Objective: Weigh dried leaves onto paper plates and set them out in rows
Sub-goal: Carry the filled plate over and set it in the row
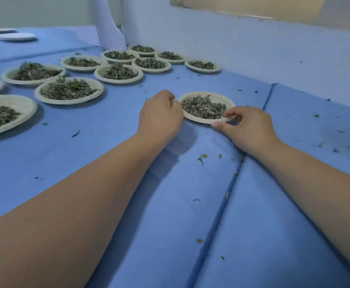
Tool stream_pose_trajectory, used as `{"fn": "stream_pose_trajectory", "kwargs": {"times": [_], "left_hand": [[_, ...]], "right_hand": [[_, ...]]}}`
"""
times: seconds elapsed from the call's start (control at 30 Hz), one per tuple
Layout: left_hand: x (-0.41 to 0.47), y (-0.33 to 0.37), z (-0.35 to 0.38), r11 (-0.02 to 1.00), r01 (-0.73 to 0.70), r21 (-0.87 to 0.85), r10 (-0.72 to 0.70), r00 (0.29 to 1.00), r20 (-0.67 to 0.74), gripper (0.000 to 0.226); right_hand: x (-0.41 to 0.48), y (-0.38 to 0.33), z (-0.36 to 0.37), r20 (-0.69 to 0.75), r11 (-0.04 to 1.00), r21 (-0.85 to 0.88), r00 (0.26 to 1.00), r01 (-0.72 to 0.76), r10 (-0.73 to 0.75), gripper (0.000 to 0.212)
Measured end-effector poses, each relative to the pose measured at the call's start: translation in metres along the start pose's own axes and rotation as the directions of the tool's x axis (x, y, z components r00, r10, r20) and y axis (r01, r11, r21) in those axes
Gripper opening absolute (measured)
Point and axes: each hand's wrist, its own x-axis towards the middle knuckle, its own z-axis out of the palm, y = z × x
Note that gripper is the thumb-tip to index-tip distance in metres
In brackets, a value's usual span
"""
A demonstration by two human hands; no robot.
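Right hand [247, 126] first: thumb under, forefinger on top, pinching the near rim of the paper plate [204, 94] at about its five o'clock. The other fingers are tucked loosely behind. Over to the left hand [161, 115], which is curled in against the same plate's rim at nine o'clock, back of the hand up, fingertips hidden behind the knuckles. So it's two hands on one plate, and the plate sits flat on the blue sheet [180, 204], a little above the middle of the view. On it is a heap of dried leaves [203, 108], grey-green and piled towards the centre. Both forearms stretch in from six o'clock, bare, resting low over the sheet. Just behind the right wrist, a seam [228, 194] in the sheet runs down towards six. There are leaf crumbs [202, 157] scattered along it and more out at three o'clock. Swing to ten and eleven o'clock and there they are, the filled plates [66, 102], set out in rows that run back towards the wall [232, 48]. Far off at eleven, a couple of empty plates [17, 37] lie on the sheet.
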Motion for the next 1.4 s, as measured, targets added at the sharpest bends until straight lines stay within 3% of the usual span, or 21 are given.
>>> {"fn": "stream_pose_trajectory", "kwargs": {"times": [0.1,0.33,0.4,0.5,0.57,0.67,0.93,1.1,1.2,1.3,1.4], "left_hand": [[0.007,-0.005,0.000,0.999,-0.040,0.018,0.040,0.999,0.023,0.038],[0.006,-0.013,0.009,0.967,-0.128,0.222,0.104,0.988,0.113,0.036],[0.006,-0.012,0.010,0.963,-0.142,0.229,0.112,0.984,0.137,0.032],[0.005,-0.013,0.011,0.963,-0.164,0.213,0.139,0.982,0.125,0.005],[0.004,-0.013,0.011,0.959,-0.169,0.229,0.145,0.983,0.117,0.023],[0.007,-0.013,0.010,0.957,-0.169,0.236,0.148,0.983,0.107,0.032],[0.009,-0.014,0.011,0.954,-0.197,0.225,0.176,0.979,0.107,0.018],[0.009,-0.015,0.012,0.938,-0.208,0.276,0.185,0.977,0.109,0.030],[0.006,-0.015,0.011,0.919,-0.224,0.326,0.186,0.972,0.143,0.027],[0.004,-0.012,0.009,0.890,-0.272,0.366,0.214,0.958,0.191,0.010],[0.001,-0.001,0.009,0.832,-0.357,0.425,0.269,0.929,0.253,0.032]], "right_hand": [[0.046,-0.003,0.027,-0.009,0.999,-0.038,1.000,-0.011,0.010,0.044],[0.127,-0.024,0.085,-0.006,0.997,-0.046,0.998,-0.068,0.068,0.047],[0.141,-0.029,0.092,0.009,0.995,-0.046,0.996,-0.089,0.089,0.045],[0.156,-0.035,0.100,0.032,0.992,-0.054,0.993,-0.115,0.117,0.044],[0.164,-0.039,0.103,0.035,0.989,-0.066,0.990,-0.134,0.136,0.044],[0.173,-0.040,0.106,0.041,0.983,-0.070,0.984,-0.170,0.173,0.044],[0.184,-0.040,0.107,0.050,0.977,-0.110,0.981,-0.183,0.189,0.056],[0.181,-0.041,0.112,0.047,0.967,-0.175,0.980,-0.183,0.194,0.075],[0.166,-0.044,0.109,0.131,0.964,-0.241,0.981,-0.111,0.145,0.086],[0.137,-0.043,0.094,0.206,0.993,-0.116,0.977,-0.035,0.059,0.088],[0.098,-0.038,0.059,0.172,0.999,0.034,0.985,0.015,-0.021,0.078]]}}
